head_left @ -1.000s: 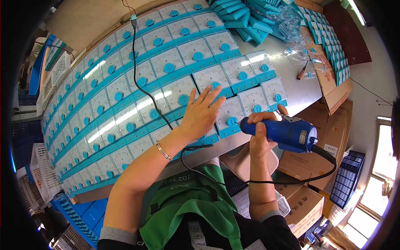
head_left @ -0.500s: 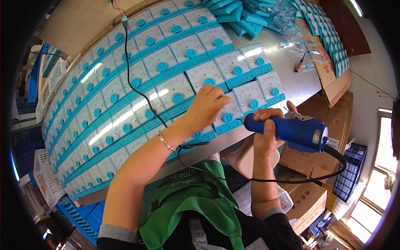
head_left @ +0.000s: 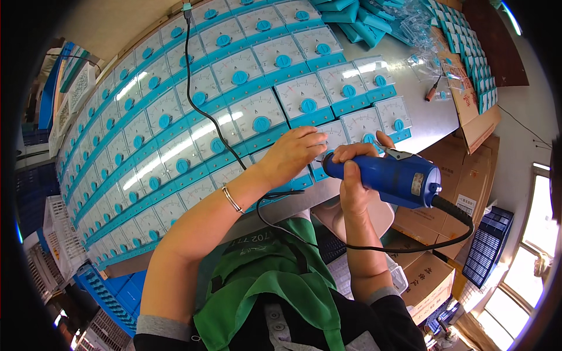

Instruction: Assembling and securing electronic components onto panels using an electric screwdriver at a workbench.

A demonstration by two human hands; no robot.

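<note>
A blue corded electric screwdriver (head_left: 393, 180) lies sideways in my right hand (head_left: 353, 175), whose fingers wrap round its front part. Its tip points left, reaching the fingertips of my left hand (head_left: 294, 153). Those left fingers are bent and pressed together; what they hold, if anything, is hidden. Beneath the left hand is a panel meter (head_left: 335, 136) with a white dial face, largely covered by the hand. Similar analog meters (head_left: 255, 116), each with a round teal knob and teal lower strip, lie in close rows across the metal table.
A black cable (head_left: 202, 111) runs over the meters. Teal housings (head_left: 366, 23) and clear plastic covers (head_left: 410, 38) are heaped at the far side. A small connector on a wire (head_left: 432, 92) lies farther right. Cardboard boxes (head_left: 430, 275) and a stool (head_left: 380, 219) stand below the table's right.
The screwdriver in my right hand has moved left, bringing its tip to my left fingertips. My left hand stays over the front meters, and the whole view has shifted slightly.
</note>
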